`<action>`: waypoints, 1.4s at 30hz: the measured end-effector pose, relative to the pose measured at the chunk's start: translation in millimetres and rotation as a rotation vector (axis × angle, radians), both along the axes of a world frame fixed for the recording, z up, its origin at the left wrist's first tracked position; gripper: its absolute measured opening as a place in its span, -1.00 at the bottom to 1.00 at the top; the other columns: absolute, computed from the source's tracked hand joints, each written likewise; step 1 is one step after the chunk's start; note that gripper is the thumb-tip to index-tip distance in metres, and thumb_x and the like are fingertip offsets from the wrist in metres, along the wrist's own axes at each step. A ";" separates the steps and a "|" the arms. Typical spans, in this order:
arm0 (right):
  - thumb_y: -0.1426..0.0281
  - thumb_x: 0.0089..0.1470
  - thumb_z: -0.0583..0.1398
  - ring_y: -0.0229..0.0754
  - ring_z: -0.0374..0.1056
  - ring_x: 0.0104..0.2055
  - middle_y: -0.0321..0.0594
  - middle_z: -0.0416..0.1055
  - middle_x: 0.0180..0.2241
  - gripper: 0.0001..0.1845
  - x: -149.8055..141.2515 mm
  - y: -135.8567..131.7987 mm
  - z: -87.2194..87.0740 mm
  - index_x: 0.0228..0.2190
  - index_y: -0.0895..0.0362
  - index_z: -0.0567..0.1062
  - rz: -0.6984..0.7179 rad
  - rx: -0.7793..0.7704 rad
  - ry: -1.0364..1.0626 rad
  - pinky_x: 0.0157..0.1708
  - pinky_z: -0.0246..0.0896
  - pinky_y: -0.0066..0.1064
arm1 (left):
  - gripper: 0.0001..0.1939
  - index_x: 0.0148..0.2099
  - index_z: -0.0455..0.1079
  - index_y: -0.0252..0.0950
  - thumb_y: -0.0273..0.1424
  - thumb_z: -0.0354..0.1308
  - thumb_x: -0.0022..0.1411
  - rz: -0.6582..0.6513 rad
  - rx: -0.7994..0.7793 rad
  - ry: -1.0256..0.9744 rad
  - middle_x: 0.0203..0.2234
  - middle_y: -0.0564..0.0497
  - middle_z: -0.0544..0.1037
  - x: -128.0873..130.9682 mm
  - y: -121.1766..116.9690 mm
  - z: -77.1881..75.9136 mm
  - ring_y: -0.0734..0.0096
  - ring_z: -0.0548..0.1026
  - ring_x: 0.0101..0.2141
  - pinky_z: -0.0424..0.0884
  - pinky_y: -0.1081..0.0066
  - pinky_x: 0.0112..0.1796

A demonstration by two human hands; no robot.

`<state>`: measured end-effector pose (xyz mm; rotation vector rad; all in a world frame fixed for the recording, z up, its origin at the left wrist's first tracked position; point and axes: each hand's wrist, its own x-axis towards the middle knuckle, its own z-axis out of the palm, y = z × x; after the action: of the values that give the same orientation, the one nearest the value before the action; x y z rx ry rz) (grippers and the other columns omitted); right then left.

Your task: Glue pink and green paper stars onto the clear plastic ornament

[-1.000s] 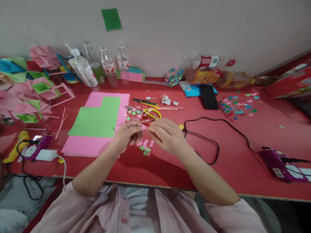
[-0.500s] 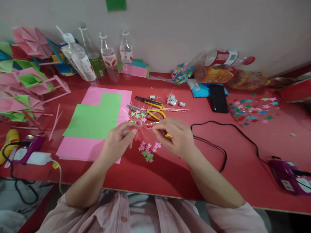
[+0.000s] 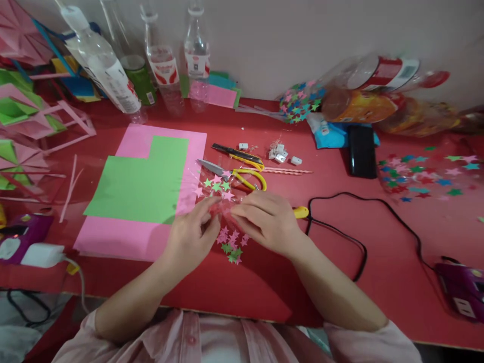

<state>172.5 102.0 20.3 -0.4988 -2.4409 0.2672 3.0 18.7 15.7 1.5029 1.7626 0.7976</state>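
Both hands are closed on a clear plastic piece (image 3: 212, 177) with green and pink stars on its far side; it looks like the cut part of a bottle. My left hand (image 3: 193, 233) pinches its near left side between thumb and fingers. From the right, my right hand (image 3: 269, 222) grips the near edge with bent fingers close to the left fingertips. What lies between the fingertips is hard to make out. Just under the hands is a small pile of loose pink and green paper stars (image 3: 231, 246). Scissors with yellow handles (image 3: 249, 176) lie right behind the plastic.
Green paper (image 3: 139, 186) on pink sheets (image 3: 113, 234) lies left. Behind are a utility knife (image 3: 238, 155), small white blocks (image 3: 280, 154) and upright bottles (image 3: 198, 60). To the right are a phone (image 3: 362, 151), a black cable (image 3: 378, 199) and star-covered plastic (image 3: 416, 174).
My hands have drawn closer together on the plastic piece, the right one moving in toward the left. The view has tilted down and come nearer to the table.
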 end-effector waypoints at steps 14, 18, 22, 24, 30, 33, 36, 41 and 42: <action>0.47 0.15 0.14 -0.31 0.23 -0.48 -0.31 0.39 -0.52 -0.91 -3.5 1.7 -8.0 -0.40 0.10 0.41 0.003 0.023 0.019 -0.43 0.19 -0.45 | -0.75 -0.13 0.38 -0.25 -0.51 0.00 0.14 0.008 0.149 0.059 -0.70 0.25 0.27 1.4 5.3 -11.0 0.64 0.14 -0.70 0.10 0.58 -0.57; 0.48 0.15 0.13 -0.30 0.24 -0.48 -0.31 0.39 -0.53 -0.90 -4.8 1.4 -9.2 -0.40 0.09 0.41 -0.002 0.016 0.025 -0.44 0.19 -0.44 | -0.75 -0.14 0.38 -0.24 -0.52 0.01 0.12 -0.009 0.192 0.045 -0.68 0.24 0.29 3.8 4.6 -12.1 0.66 0.13 -0.69 0.09 0.59 -0.59; 0.47 0.14 0.14 -0.30 0.25 -0.48 -0.29 0.41 -0.51 -0.93 -4.9 1.8 -10.6 -0.37 0.10 0.41 -0.003 -0.019 0.045 -0.45 0.19 -0.44 | -0.78 -0.18 0.39 -0.24 -0.50 0.02 0.11 -0.011 0.214 0.067 -0.66 0.22 0.33 4.8 5.1 -12.1 0.65 0.17 -0.68 0.12 0.59 -0.58; 0.48 0.13 0.15 -0.30 0.25 -0.48 -0.29 0.41 -0.50 -0.95 -4.9 1.8 -11.4 -0.36 0.11 0.42 -0.009 -0.040 0.052 -0.45 0.18 -0.45 | -0.79 -0.18 0.39 -0.24 -0.50 0.02 0.12 -0.014 0.227 0.073 -0.65 0.21 0.35 4.4 4.8 -12.0 0.65 0.18 -0.68 0.13 0.59 -0.58; 0.47 0.13 0.15 -0.31 0.26 -0.48 -0.31 0.40 -0.52 -0.93 -8.0 -1.7 -11.3 -0.39 0.10 0.43 -0.050 -0.207 0.074 -0.45 0.16 -0.45 | -0.85 -0.20 0.39 -0.25 -0.42 0.05 0.18 -0.004 0.194 0.029 -0.66 0.21 0.36 3.0 3.2 -12.4 0.65 0.17 -0.69 0.13 0.59 -0.58; 0.46 0.13 0.15 -0.33 0.26 -0.49 -0.33 0.39 -0.53 -0.93 -10.4 -5.1 -8.7 -0.39 0.11 0.44 -0.102 -0.308 0.086 -0.45 0.16 -0.47 | -0.87 -0.20 0.39 -0.25 -0.40 0.06 0.20 0.000 0.184 -0.013 -0.67 0.21 0.34 3.3 2.9 -12.5 0.65 0.20 -0.68 0.14 0.59 -0.58; 0.46 0.13 0.16 -0.36 0.26 -0.50 -0.33 0.42 -0.50 -0.92 -12.4 -8.1 -5.2 -0.40 0.12 0.45 -0.139 -0.402 0.079 -0.45 0.17 -0.50 | -0.87 -0.21 0.40 -0.26 -0.39 0.05 0.22 0.005 0.137 -0.069 -0.67 0.19 0.35 3.9 2.5 -12.8 0.64 0.24 -0.66 0.16 0.59 -0.57; 0.45 0.13 0.15 -0.35 0.29 -0.48 -0.33 0.44 -0.50 -0.90 -14.8 -10.7 -2.2 -0.42 0.13 0.46 -0.204 -0.441 0.062 -0.42 0.20 -0.49 | -0.85 -0.23 0.41 -0.26 -0.34 0.05 0.23 0.028 0.056 -0.150 -0.66 0.15 0.39 3.9 2.6 -14.8 0.60 0.29 -0.63 0.20 0.56 -0.55; 0.45 0.13 0.15 -0.35 0.29 -0.48 -0.33 0.44 -0.50 -0.90 -15.1 -11.0 -2.3 -0.42 0.13 0.46 -0.212 -0.440 0.057 -0.42 0.20 -0.49 | -0.85 -0.24 0.41 -0.26 -0.34 0.06 0.23 0.033 0.044 -0.168 -0.66 0.15 0.39 3.8 2.6 -15.2 0.59 0.30 -0.63 0.20 0.56 -0.55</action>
<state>157.4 91.0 18.1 -0.9182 -2.2490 0.7229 6.7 21.4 0.5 1.3955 1.6581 0.9567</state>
